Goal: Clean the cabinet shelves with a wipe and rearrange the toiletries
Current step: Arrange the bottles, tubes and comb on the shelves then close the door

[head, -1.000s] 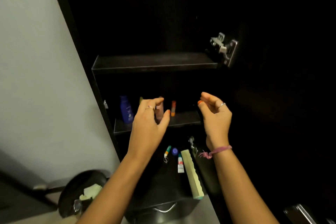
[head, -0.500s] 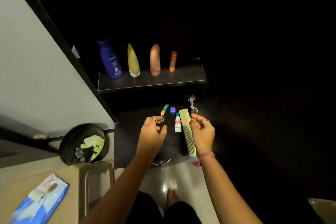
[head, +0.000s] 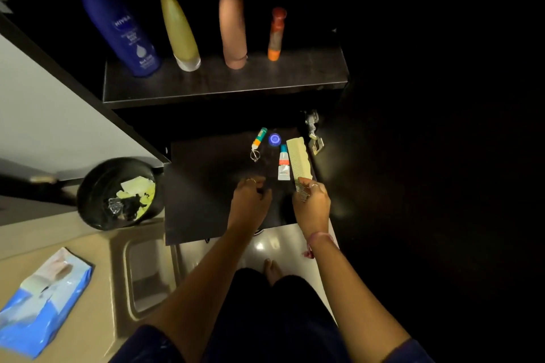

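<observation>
On the dark upper shelf (head: 224, 85) stand a blue lotion bottle (head: 124, 29), a yellow tube (head: 180, 29), a tan tube (head: 233, 26) and a small orange bottle (head: 276, 35). The lower shelf (head: 206, 186) carries a small keyring tube (head: 258, 140), a blue cap (head: 274, 139), a white tube (head: 283, 163) and a pale green comb (head: 299, 162). My right hand (head: 312, 203) grips the comb's near end. My left hand (head: 250, 200) hovers with curled fingers over the lower shelf, beside the white tube; I cannot make out anything in it.
A black bin (head: 118, 194) with crumpled wipes and scraps sits left of the cabinet. A blue wipe pack (head: 44, 300) lies on the beige counter at lower left. A metal hinge (head: 314, 132) sticks out by the comb. My bare foot (head: 272, 270) is on the glossy floor.
My view dropped from the upper shelves to the lower one. Both hands came down from the middle shelf, and my right hand took hold of the comb.
</observation>
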A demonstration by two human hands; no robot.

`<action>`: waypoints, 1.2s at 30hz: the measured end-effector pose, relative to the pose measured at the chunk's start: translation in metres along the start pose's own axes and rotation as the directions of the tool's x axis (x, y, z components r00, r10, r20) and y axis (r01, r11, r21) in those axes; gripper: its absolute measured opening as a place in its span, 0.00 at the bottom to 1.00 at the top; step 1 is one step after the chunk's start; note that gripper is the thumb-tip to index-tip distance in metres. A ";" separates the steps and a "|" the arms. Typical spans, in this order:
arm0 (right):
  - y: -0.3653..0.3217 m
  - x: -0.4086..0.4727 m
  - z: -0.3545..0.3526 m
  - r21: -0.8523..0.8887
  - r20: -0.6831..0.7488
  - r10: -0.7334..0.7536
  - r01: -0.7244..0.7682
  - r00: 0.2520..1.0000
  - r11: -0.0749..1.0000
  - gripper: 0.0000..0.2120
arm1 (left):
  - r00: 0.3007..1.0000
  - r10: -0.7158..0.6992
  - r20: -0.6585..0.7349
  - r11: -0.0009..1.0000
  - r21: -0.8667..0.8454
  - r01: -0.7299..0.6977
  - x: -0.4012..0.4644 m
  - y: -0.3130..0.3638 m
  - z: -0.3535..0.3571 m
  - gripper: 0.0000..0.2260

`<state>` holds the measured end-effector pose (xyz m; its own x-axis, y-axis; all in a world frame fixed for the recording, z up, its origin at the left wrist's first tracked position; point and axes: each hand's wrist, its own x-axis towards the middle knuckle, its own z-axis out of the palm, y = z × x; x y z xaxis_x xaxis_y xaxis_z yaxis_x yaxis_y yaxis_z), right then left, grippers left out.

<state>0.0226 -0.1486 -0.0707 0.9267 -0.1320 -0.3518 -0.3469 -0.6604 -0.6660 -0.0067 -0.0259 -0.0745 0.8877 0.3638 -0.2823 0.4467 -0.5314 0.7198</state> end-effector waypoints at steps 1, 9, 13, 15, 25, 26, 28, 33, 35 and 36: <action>0.001 0.002 0.003 -0.032 0.014 -0.024 0.025 1.000 0.999 0.16 | 1.000 -0.009 -0.006 1.000 -0.008 0.008 0.003 -0.001 0.003 0.10; -0.033 0.041 0.030 -0.076 0.029 -0.287 0.288 0.958 0.955 0.15 | 1.000 0.021 -0.014 0.999 -0.048 -0.022 0.034 0.000 0.014 0.06; -0.058 0.086 0.045 -0.316 0.060 -0.442 0.437 0.895 0.842 0.18 | 1.000 -0.006 -0.024 0.998 -0.068 0.004 0.040 -0.006 0.013 0.10; -0.064 0.104 0.051 -0.466 0.133 -0.444 0.451 0.886 0.761 0.19 | 0.999 -0.014 -0.032 0.998 -0.054 0.012 0.041 -0.010 0.010 0.10; -0.082 0.078 0.016 -0.369 0.211 -0.469 0.514 0.858 0.774 0.21 | 0.994 -0.111 -0.009 0.989 -0.097 0.110 0.032 -0.024 -0.005 0.11; -0.084 0.062 0.003 -0.245 0.140 -0.538 0.555 0.831 0.795 0.21 | 0.992 -0.126 -0.007 0.987 -0.105 0.124 0.031 -0.025 -0.006 0.11; -0.093 0.030 -0.027 -0.025 -0.102 -0.678 0.679 0.728 0.734 0.18 | 0.989 -0.145 -0.010 0.983 -0.112 0.143 0.028 -0.026 -0.010 0.10; -0.142 0.008 -0.089 0.003 -0.561 -0.687 0.831 0.462 0.556 0.12 | 0.992 -0.118 -0.032 0.987 -0.115 0.114 0.029 -0.027 -0.017 0.10; -0.165 0.018 -0.095 0.016 -0.562 -0.623 0.760 0.544 0.650 0.12 | 0.990 -0.131 -0.046 0.984 -0.128 0.124 0.035 -0.025 -0.016 0.09; -0.173 0.025 -0.094 -0.005 -0.529 -0.597 0.701 0.603 0.713 0.12 | 0.989 -0.138 -0.053 0.982 -0.140 0.130 0.040 -0.023 -0.016 0.09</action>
<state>0.1191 -0.1073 0.0973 0.8426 -0.0760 0.5332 0.4033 -0.5671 -0.7182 0.0173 0.0128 -0.0923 0.8103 0.4735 -0.3452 0.5377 -0.3670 0.7590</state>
